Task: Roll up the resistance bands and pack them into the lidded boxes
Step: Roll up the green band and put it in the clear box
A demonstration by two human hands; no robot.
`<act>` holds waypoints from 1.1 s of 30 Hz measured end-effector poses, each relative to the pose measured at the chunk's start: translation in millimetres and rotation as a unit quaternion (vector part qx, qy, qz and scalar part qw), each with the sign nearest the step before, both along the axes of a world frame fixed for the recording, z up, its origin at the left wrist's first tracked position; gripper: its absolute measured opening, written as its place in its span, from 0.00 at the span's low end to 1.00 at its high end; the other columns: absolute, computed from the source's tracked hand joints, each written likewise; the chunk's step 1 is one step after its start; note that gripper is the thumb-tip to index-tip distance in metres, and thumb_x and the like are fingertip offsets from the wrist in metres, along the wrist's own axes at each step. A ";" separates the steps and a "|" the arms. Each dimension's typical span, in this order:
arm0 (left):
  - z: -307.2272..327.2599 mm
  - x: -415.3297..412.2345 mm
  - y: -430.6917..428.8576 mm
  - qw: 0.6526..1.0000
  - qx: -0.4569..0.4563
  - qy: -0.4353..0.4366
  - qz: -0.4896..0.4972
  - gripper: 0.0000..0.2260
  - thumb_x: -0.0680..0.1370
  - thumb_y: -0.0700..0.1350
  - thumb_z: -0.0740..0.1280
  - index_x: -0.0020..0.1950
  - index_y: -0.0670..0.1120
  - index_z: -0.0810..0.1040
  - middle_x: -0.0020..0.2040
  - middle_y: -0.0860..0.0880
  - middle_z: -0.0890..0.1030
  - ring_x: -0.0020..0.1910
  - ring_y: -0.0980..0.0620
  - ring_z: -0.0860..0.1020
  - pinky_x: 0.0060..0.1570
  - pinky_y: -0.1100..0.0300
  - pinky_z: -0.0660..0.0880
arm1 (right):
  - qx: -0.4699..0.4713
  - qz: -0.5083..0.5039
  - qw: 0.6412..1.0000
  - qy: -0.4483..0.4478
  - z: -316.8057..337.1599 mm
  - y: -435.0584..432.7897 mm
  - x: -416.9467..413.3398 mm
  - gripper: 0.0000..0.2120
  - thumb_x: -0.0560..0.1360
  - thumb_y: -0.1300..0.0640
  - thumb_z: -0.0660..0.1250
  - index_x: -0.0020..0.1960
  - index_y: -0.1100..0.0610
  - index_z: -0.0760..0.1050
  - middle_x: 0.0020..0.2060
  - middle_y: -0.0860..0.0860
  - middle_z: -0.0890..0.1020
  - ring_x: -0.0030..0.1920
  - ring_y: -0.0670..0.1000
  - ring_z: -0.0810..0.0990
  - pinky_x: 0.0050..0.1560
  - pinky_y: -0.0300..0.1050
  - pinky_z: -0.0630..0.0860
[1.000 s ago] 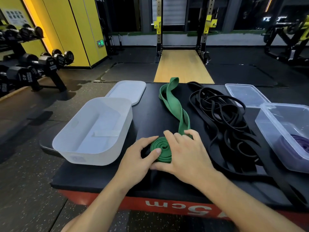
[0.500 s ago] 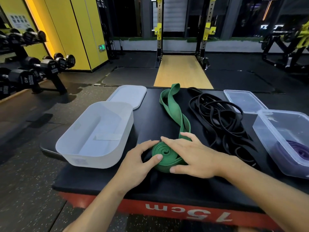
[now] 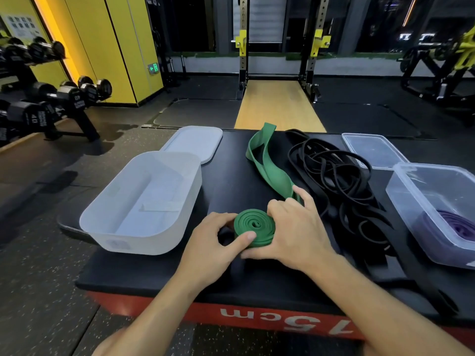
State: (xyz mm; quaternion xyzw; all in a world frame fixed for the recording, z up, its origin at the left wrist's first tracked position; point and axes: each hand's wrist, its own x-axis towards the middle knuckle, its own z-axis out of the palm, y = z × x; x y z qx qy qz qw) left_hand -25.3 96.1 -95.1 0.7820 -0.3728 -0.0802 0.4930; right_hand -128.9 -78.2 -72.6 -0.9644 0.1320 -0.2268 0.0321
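Observed: the green band [image 3: 253, 224] lies partly coiled on the bench [image 3: 231, 176], the coil flat between both hands. The left hand [image 3: 210, 242] pinches the coil's near-left edge, thumb on the top face. The right hand [image 3: 295, 232] curls round its far-right side, and its fingers [image 3: 277, 205] clamp the free tail where it leaves the coil.

Change noted: a second ago the right hand lay over the top of the coil and hid most of it. It now sits to the side, and several tight turns show. The coil looks somewhat wider, so another wrap appears to have gone on.

Outstanding: a long, twisted run of the green band stretches away beyond the fingers, so rolling is judged well short of finished.

Surroundings: the white box [image 3: 133, 242] stands open just left of the left hand, its white lid [image 3: 195, 142] beyond it. The black bands [image 3: 334, 176] lie tangled just right of the right hand, unrolled. Further right, the clear box [image 3: 401, 201] holds a purple band [image 3: 457, 224], with the clear lid [image 3: 372, 147] behind.

Risk: slack grip would likely let the turns spring loose.
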 end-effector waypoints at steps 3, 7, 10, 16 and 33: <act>0.1 2.0 -0.6 1.000 -0.007 0.007 -0.011 0.09 0.77 0.56 0.75 0.56 0.68 0.81 0.54 0.60 0.82 0.61 0.65 0.77 0.58 0.73 0.68 | -0.026 -0.034 0.999 -0.033 -4.6 15.3 3.0 0.41 0.57 0.12 0.57 0.36 0.52 0.64 0.29 0.42 0.68 0.34 0.51 0.71 0.73 0.54 0.64; 0.2 4.2 -2.2 1.000 0.010 0.014 -0.026 0.12 0.76 0.59 0.72 0.59 0.66 0.82 0.54 0.58 0.80 0.60 0.65 0.76 0.57 0.76 0.66 | -0.052 0.006 0.999 0.010 -5.6 3.5 0.1 0.43 0.59 0.11 0.55 0.43 0.52 0.68 0.34 0.43 0.73 0.38 0.51 0.73 0.66 0.54 0.67; 0.1 5.5 -1.6 0.999 0.015 0.016 -0.030 0.17 0.73 0.64 0.70 0.60 0.64 0.82 0.56 0.58 0.80 0.61 0.65 0.76 0.57 0.76 0.66 | -0.124 0.099 0.985 0.061 -2.8 -17.4 -0.8 0.52 0.64 0.14 0.54 0.65 0.57 0.73 0.49 0.47 0.80 0.51 0.52 0.79 0.76 0.59 0.61; -2.6 9.0 1.1 0.999 0.025 0.030 -0.023 0.15 0.77 0.58 0.75 0.63 0.59 0.83 0.60 0.60 0.80 0.66 0.64 0.74 0.66 0.67 0.68 | -0.091 0.168 0.967 0.169 27.9 -67.0 -18.2 0.36 0.74 0.26 0.58 0.75 0.45 0.68 0.64 0.41 0.74 0.70 0.42 0.70 0.81 0.54 0.47; -4.7 10.4 0.2 0.999 0.021 0.037 -0.030 0.21 0.71 0.68 0.69 0.61 0.63 0.83 0.60 0.61 0.80 0.68 0.63 0.74 0.72 0.55 0.69 | 0.086 0.091 0.991 0.046 14.5 -81.2 -14.4 0.05 0.73 0.42 0.71 0.42 0.42 0.81 0.43 0.39 0.76 0.46 0.43 0.74 0.50 0.48 0.76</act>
